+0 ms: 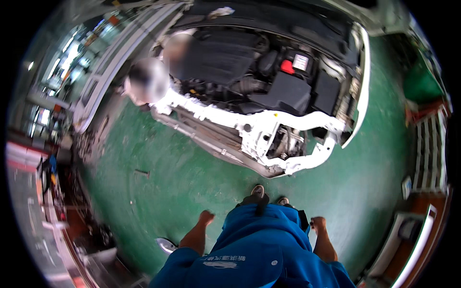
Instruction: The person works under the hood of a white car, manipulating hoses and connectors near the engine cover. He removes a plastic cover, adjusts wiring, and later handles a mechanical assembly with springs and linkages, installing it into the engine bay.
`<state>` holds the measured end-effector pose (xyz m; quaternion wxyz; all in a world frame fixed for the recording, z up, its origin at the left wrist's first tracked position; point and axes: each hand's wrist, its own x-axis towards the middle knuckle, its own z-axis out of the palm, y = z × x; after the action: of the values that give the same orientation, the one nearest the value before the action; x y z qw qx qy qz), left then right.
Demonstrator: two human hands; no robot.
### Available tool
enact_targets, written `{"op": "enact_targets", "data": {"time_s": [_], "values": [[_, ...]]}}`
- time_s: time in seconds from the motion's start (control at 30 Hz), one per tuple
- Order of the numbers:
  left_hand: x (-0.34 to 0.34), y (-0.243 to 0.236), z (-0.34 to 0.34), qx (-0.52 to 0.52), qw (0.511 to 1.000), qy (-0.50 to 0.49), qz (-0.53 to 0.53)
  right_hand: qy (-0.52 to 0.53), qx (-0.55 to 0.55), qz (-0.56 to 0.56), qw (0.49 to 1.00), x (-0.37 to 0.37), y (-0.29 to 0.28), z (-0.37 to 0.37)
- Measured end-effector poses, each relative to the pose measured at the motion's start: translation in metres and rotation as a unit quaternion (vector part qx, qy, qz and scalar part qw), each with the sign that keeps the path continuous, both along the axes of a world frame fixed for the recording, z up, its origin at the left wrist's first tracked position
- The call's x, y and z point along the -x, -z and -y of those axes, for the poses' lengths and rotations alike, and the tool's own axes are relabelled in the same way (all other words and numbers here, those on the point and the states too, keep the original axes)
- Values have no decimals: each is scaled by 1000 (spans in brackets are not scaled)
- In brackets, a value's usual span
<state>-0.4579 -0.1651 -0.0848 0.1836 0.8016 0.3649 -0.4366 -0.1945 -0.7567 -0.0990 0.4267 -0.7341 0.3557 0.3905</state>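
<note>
1. The person stands on the green floor (158, 177) facing the stripped front of a white car (269, 129), both arms hanging down at the sides of a blue work shirt (259, 245)
2. Left hand (206, 218) is empty, fingers curled loosely inward; nothing pinched
3. Right hand (318, 223) is also empty and closed into a loose fist; how tightly the fingers press together I cannot tell from here
4. Nearest thing ahead of the hands is the bare white front crossmember (249, 126), just past the shoes (258, 191), with the open engine bay (249, 67) behind it
5. That crossmember looks like stiff pressed steel, painted and probably smooth; I'd judge it rigid, fairly heavy, with edges that could be sharp, so the flat upper rail is the better place to grip
6. A co-worker (149, 81) leans in at the car's left corner, well apart from the person's hands
7. A small dark tool (141, 172) lies on the floor to the left, untouched
</note>
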Motion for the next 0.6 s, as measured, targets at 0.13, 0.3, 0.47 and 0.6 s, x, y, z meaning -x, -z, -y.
{"op": "enact_targets", "data": {"time_s": [0.13, 0.3, 0.47, 0.6], "values": [[129, 11, 3, -17, 998, 65, 5, 7, -49, 14, 999, -20, -12, 15], [141, -1, 82, 30, 975, -92, 198, -109, -58, -9, 992, -75, -8, -12], [99, -16, 160, -3, 924, -243, 295, -180, -73, 48, 980, -120, -14, -76], [127, -14, 168, -34, 896, -286, 337, -243, -111, 75, 961, -128, -27, -129]]}}
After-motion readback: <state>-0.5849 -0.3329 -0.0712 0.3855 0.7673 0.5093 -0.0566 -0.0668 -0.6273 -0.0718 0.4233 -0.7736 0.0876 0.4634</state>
